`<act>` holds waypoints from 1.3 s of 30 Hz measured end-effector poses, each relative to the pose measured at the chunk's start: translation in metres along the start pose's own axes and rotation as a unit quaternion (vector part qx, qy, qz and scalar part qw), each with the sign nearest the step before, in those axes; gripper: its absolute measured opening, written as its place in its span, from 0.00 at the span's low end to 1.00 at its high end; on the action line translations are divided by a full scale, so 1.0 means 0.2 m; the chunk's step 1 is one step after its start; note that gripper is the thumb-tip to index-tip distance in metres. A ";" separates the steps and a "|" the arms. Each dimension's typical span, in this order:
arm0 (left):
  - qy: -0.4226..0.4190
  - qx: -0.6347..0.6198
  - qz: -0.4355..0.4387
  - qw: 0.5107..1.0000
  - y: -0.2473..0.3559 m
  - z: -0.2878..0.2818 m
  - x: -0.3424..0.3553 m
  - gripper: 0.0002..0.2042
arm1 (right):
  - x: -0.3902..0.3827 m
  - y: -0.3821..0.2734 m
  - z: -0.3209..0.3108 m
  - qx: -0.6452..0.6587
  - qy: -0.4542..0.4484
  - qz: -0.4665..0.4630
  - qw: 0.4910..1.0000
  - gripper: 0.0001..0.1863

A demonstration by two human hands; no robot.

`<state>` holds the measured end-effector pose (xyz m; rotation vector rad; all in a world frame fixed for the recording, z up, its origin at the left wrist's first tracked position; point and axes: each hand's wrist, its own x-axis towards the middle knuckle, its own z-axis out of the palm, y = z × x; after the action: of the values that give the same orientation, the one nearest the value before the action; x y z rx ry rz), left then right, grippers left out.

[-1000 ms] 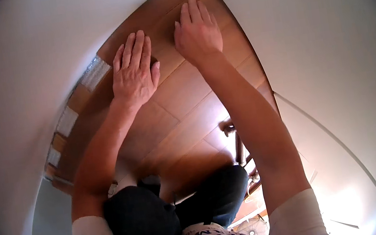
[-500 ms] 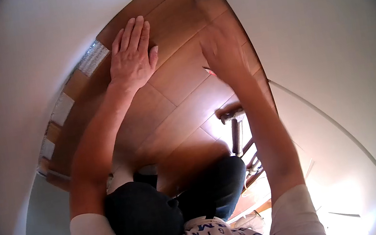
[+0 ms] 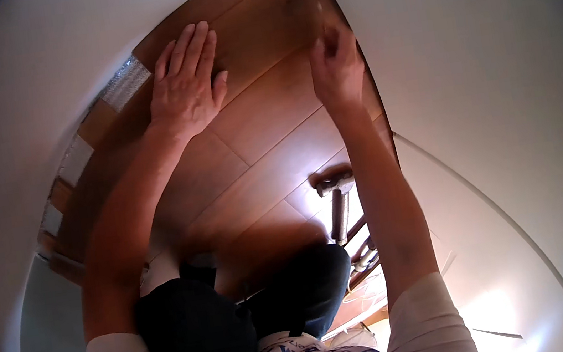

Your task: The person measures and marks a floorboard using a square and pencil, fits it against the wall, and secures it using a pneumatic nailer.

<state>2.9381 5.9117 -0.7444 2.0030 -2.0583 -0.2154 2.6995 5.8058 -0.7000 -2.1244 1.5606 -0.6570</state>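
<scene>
My left hand (image 3: 184,89) lies flat on a brown wooden floor plank (image 3: 258,10), its fingers stretched out and pointing away from me. Beside the wall on the right, my right hand (image 3: 337,60) hovers over or rests on the planks with its fingers curled in. A small pale tip shows just past those fingers, too blurred to name; whatever the hand grips is mostly hidden. A dark mark is visible on the plank ahead of the right hand.
A hammer (image 3: 337,200) lies on the floor by my right forearm, in bright light. White walls (image 3: 464,42) rise on both sides. Along the left wall, silvery foil underlay (image 3: 127,84) shows between stepped plank ends. My dark-clothed knees are below.
My right hand has gone from a motion-blurred, lowered pose to a curled one with its fingers up. The red-tipped thing once seen beside it is out of sight. The whole view shifted slightly.
</scene>
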 end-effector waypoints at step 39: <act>-0.014 -0.018 -0.001 1.000 0.00 0.01 0.02 0.32 | 0.31 0.03 0.34 0.319 0.073 0.066 0.943 0.15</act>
<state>2.9380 5.9084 -0.7456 1.9926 -2.0528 -0.2803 2.7519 5.7480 -0.7490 -1.5030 1.3051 -1.1133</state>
